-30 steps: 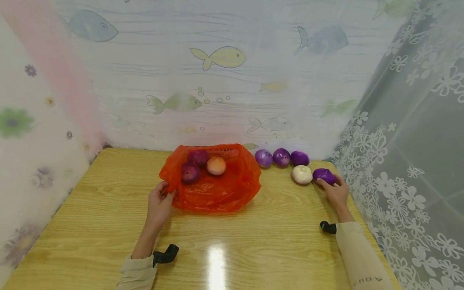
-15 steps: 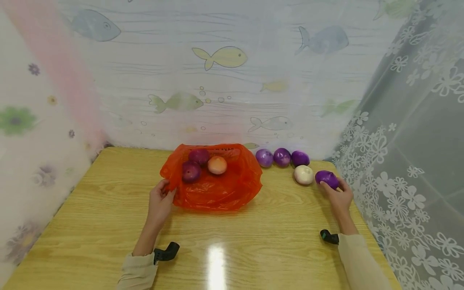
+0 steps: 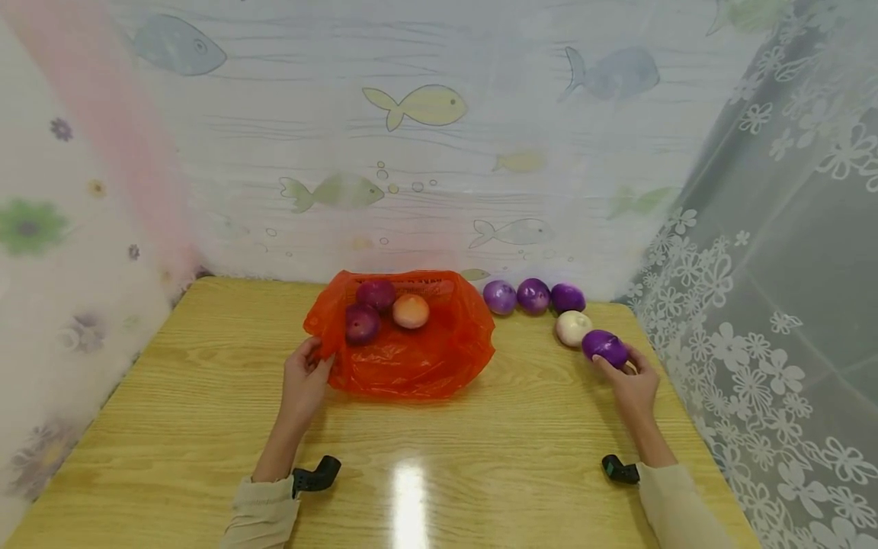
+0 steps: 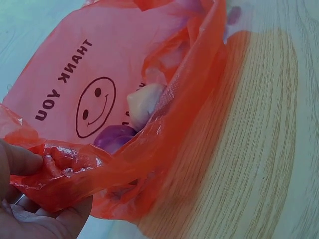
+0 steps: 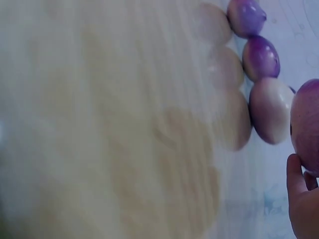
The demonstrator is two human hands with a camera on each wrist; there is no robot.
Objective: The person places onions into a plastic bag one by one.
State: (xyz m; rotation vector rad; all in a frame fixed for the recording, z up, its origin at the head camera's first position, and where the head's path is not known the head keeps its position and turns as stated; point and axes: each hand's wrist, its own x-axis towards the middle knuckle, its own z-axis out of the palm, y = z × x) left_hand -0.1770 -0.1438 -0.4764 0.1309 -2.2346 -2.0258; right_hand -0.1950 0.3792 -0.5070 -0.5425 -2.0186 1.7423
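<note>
- While the left hand (image 3: pixel 305 379) pinches the left edge of the red plastic bag (image 3: pixel 411 370) between thumb and fingers, the mouth of this bag stands open; against the frame of one second ago, hand and bag look almost the same.
- Inside the bag lie two purple onions, the upper one (image 3: pixel 376 294) and the lower one (image 3: pixel 362 324), and to their right one orange-looking onion (image 3: pixel 411 312); these three have not changed their arrangement.
- To the right of the bag, on the tabletop (image 3: pixel 507 442), three purple onions make a back row: the left one (image 3: pixel 500 297), the middle one (image 3: pixel 533 296) and the right one (image 3: pixel 568 298). They stay as they were.
- In front of this row sits the white onion (image 3: pixel 573 329), also at its former place.
- Farthest right, the right hand (image 3: pixel 636 381) grips the dark purple onion (image 3: pixel 604 348) with its fingers and thumb. One second ago this onion was just to the right of the white one; now it is nearer to the person and covers a little of its edge. Whether they touch, I cannot tell.
- I judge from this shift that the onion is already picked up, but not yet in the bag.
</note>
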